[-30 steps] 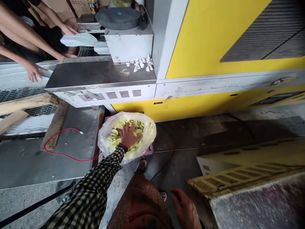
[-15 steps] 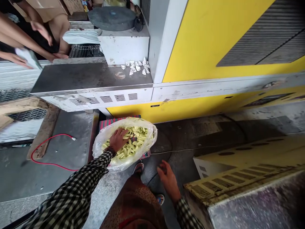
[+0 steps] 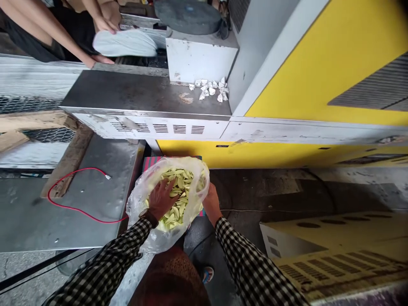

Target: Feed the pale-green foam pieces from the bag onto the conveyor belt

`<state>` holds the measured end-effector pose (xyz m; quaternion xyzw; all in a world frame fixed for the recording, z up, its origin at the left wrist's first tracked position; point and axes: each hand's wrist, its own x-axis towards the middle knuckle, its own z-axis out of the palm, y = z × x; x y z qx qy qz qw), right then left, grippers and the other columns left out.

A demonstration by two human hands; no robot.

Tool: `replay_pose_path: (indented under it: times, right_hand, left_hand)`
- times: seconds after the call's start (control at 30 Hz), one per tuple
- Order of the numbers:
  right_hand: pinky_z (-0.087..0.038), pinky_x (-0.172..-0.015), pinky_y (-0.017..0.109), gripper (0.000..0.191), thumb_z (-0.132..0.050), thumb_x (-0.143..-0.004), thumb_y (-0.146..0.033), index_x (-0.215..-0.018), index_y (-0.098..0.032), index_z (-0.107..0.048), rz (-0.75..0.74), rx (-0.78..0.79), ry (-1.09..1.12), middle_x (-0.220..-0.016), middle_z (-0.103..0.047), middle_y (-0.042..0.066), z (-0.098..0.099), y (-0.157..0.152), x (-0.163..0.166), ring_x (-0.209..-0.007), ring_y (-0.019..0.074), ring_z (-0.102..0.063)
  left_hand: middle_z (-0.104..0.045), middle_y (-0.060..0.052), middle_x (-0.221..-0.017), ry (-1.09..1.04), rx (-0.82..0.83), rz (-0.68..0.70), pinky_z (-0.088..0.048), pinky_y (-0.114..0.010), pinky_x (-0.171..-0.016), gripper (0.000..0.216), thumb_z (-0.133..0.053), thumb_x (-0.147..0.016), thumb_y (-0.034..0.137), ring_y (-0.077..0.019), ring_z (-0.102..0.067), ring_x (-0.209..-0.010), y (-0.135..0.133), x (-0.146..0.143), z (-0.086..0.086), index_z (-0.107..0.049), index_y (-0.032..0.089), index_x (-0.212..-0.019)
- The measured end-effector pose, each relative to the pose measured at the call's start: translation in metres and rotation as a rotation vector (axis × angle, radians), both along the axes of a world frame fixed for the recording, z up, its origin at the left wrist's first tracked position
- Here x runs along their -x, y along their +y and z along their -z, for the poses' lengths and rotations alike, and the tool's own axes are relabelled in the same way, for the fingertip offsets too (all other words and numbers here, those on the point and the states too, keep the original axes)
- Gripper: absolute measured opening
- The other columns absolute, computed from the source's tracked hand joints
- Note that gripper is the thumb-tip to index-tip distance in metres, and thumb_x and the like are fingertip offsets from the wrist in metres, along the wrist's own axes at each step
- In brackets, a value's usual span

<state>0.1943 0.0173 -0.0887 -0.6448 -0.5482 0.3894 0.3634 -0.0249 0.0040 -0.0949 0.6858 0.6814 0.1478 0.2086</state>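
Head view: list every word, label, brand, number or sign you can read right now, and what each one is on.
None can be read.
Small dark plate on the lower yellow panel: too small to read.
Second dark plate, farther right: too small to read.
Blue mark on the dark round disc: too blurred to tell whether it is lettering.
Plastic bag: no lettering visible.
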Motion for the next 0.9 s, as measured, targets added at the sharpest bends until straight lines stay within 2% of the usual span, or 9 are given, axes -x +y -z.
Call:
replay_pose_path:
  times: [0.17,0.23,0.3,0.4,0.53,0.6,0.67,0.77,0.9]
  right_hand:
    - [-0.049,-0.106,0.043,0.05,-0.065,-0.081,-0.035,-0.129,-0.02,-0.065,-0.063,0.06,0.297,-0.13,-0.069,0.01,-0.008,0.02,0.021,-0.122,0.0271,-0.062]
    - [-0.054,-0.101,0.043,0.049,-0.063,-0.082,-0.036,-0.128,-0.02,-0.064,-0.069,0.09,0.377,-0.126,-0.072,0.01,-0.009,0.024,0.02,-0.115,0.0261,-0.066]
    - [-0.056,-0.097,0.043,0.047,-0.062,-0.083,-0.038,-0.126,-0.019,-0.064,-0.004,0.121,0.373,-0.124,-0.073,0.011,-0.007,0.017,0.009,-0.111,0.0259,-0.068]
    - [-0.056,-0.096,0.045,0.047,-0.06,-0.08,-0.042,-0.119,-0.016,-0.065,0.193,0.201,0.275,-0.128,-0.07,0.016,-0.002,-0.011,-0.016,-0.114,0.0283,-0.068]
    - [-0.059,-0.086,0.043,0.049,-0.06,-0.076,-0.045,-0.116,-0.017,-0.065,0.297,0.339,0.233,-0.128,-0.069,0.018,0.002,-0.067,-0.04,-0.115,0.0308,-0.067]
    - [-0.06,-0.083,0.041,0.05,-0.064,-0.073,-0.048,-0.114,-0.018,-0.065,0.333,0.398,0.283,-0.125,-0.07,0.017,0.002,-0.094,-0.043,-0.112,0.0308,-0.069]
    - [-0.06,-0.08,0.04,0.05,-0.069,-0.07,-0.05,-0.11,-0.02,-0.067,0.371,0.457,0.344,-0.123,-0.071,0.016,-0.001,-0.118,-0.042,-0.108,0.0308,-0.07]
    - [-0.06,-0.075,0.037,0.05,-0.075,-0.064,-0.05,-0.104,-0.02,-0.071,0.424,0.534,0.389,-0.119,-0.073,0.015,-0.007,-0.147,-0.039,-0.103,0.0311,-0.071]
    - [-0.058,-0.067,0.035,0.05,-0.079,-0.06,-0.051,-0.099,-0.02,-0.074,0.452,0.565,0.378,-0.112,-0.075,0.014,-0.014,-0.174,-0.039,-0.094,0.0304,-0.072]
  left_hand:
    - [-0.06,-0.013,-0.136,0.024,0.044,-0.014,-0.045,-0.045,-0.102,0.052,-0.065,-0.089,0.034,-0.0391,-0.054,-0.123,0.02,0.008,0.0,-0.061,0.027,-0.14]
    - [-0.063,-0.013,-0.133,-0.02,0.055,-0.015,-0.046,-0.043,-0.101,0.048,-0.065,-0.089,0.034,-0.0367,-0.058,-0.119,0.026,0.015,-0.003,-0.064,0.027,-0.137]
    - [-0.064,-0.012,-0.132,-0.116,0.048,-0.069,-0.045,-0.042,-0.102,0.047,-0.066,-0.089,0.038,-0.0346,-0.061,-0.118,0.029,0.021,-0.008,-0.065,0.028,-0.134]
    - [-0.07,-0.01,-0.124,-0.423,0.098,-0.242,-0.048,-0.041,-0.102,0.05,-0.073,-0.083,0.046,-0.0317,-0.064,-0.113,0.029,0.027,-0.021,-0.067,0.025,-0.127]
    - [-0.075,-0.009,-0.107,-1.184,0.432,-0.457,-0.058,-0.037,-0.083,0.057,-0.076,-0.079,0.049,-0.0248,-0.07,-0.092,0.025,0.03,-0.039,-0.063,0.021,-0.127]
    - [-0.075,-0.01,-0.101,-1.413,0.568,-0.523,-0.06,-0.035,-0.075,0.054,-0.069,-0.084,0.051,-0.0226,-0.072,-0.082,0.024,0.033,-0.045,-0.062,0.02,-0.127]
    - [-0.075,-0.011,-0.097,-1.54,0.671,-0.566,-0.061,-0.035,-0.07,0.051,-0.061,-0.089,0.056,-0.0232,-0.073,-0.078,0.025,0.036,-0.049,-0.062,0.02,-0.125]
    - [-0.075,-0.014,-0.1,-1.683,0.804,-0.59,-0.061,-0.039,-0.069,0.062,-0.052,-0.091,0.068,-0.0284,-0.074,-0.081,0.027,0.035,-0.052,-0.062,0.018,-0.126]
    - [-0.075,-0.016,-0.101,-1.696,0.852,-0.635,-0.061,-0.04,-0.069,0.069,-0.051,-0.09,0.074,-0.0307,-0.074,-0.082,0.027,0.028,-0.053,-0.063,0.016,-0.127]
